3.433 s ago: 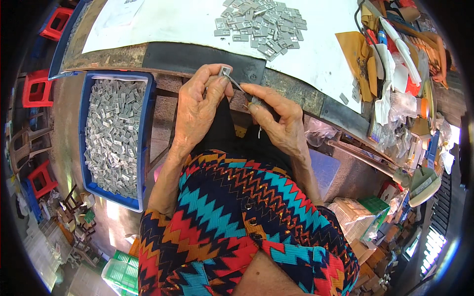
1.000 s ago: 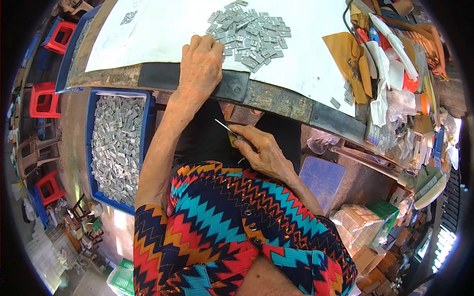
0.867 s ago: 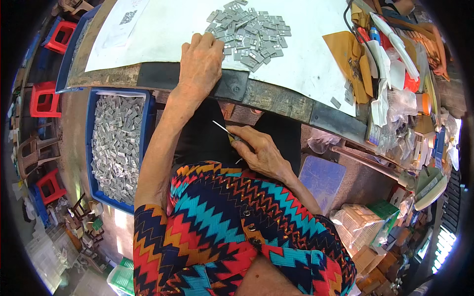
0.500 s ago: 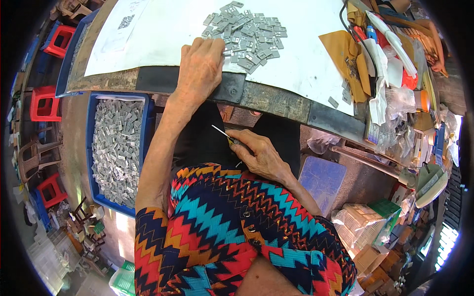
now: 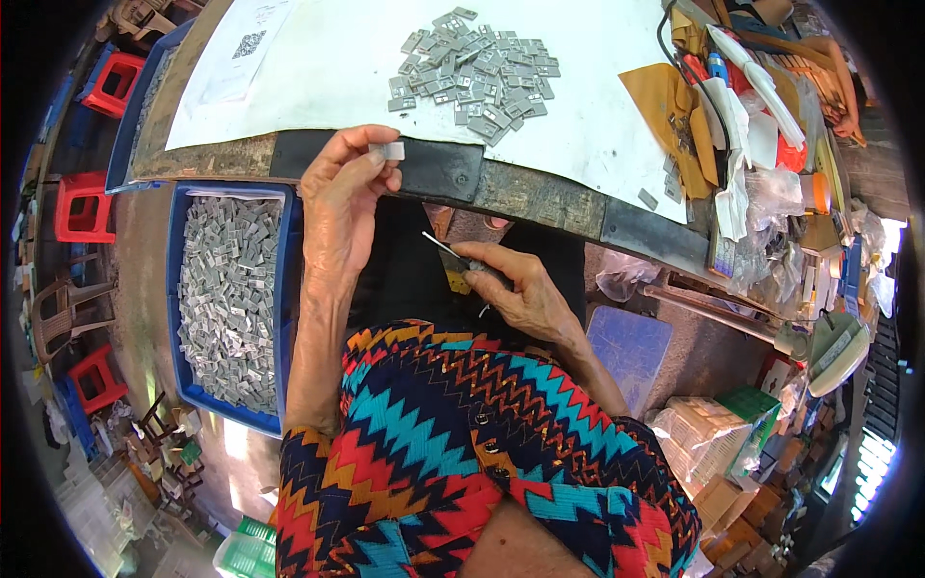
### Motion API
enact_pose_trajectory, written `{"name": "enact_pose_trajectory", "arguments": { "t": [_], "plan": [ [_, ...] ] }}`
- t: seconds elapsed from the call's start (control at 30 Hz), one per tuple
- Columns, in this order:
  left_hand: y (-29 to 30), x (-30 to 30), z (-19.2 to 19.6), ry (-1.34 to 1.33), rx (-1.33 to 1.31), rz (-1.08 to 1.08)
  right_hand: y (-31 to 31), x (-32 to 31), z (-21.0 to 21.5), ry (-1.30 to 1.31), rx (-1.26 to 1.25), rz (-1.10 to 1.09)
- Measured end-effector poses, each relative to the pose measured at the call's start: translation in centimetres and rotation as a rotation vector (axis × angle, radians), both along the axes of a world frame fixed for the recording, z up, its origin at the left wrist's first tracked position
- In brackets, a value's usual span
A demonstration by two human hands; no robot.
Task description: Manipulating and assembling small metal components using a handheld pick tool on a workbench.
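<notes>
Between the thumb and fingers of my left hand (image 5: 342, 197) is a small grey rectangular plastic piece (image 5: 390, 151), held up just before the table's front edge. My right hand (image 5: 515, 289), lower and over my lap, is closed around a slim tool with a thin metal shaft (image 5: 440, 244). The shaft points up and left, toward the left hand; most of its handle is hidden in the fingers. Beyond both hands, a loose pile of similar grey pieces (image 5: 477, 72) lies on the white sheet (image 5: 337, 77) covering the table.
A blue bin (image 5: 286, 318) full of grey pieces stands at the left, below the table edge (image 5: 540, 197). Brown paper (image 5: 665, 111), plastic bags (image 5: 771, 202) and other clutter crowd the table's right end. Red stools (image 5: 85, 207) stand at far left, a blue seat (image 5: 626, 352) at right.
My left hand has drawn back from the pile toward me, bringing a grey piece past the table edge. The right hand has shifted slightly right, the tool still in it.
</notes>
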State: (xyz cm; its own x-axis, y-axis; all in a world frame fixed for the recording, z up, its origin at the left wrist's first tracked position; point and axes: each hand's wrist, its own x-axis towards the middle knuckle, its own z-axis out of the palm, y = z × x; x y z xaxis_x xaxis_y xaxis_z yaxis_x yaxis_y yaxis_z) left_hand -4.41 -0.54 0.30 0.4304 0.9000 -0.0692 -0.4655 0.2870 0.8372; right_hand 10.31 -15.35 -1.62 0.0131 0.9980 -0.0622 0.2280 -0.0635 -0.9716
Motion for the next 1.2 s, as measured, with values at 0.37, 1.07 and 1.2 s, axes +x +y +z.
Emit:
{"name": "enact_pose_trajectory", "arguments": {
  "t": [0.37,1.07,1.2],
  "plan": [
    [-1.0,-1.1,-0.9,-0.373,-0.225,-0.202,0.9,0.5,2.0,0.039,-0.033,-0.116],
    [-6.1,-1.1,-2.5,-0.296,-0.318,-0.356,-0.8,-1.0,1.7,-0.007,0.058,-0.178],
    [-6.4,-1.3,-3.1,-0.324,-0.298,-0.379,-1.5,-1.2,1.8,0.027,-0.002,-0.22]
  ]
}}
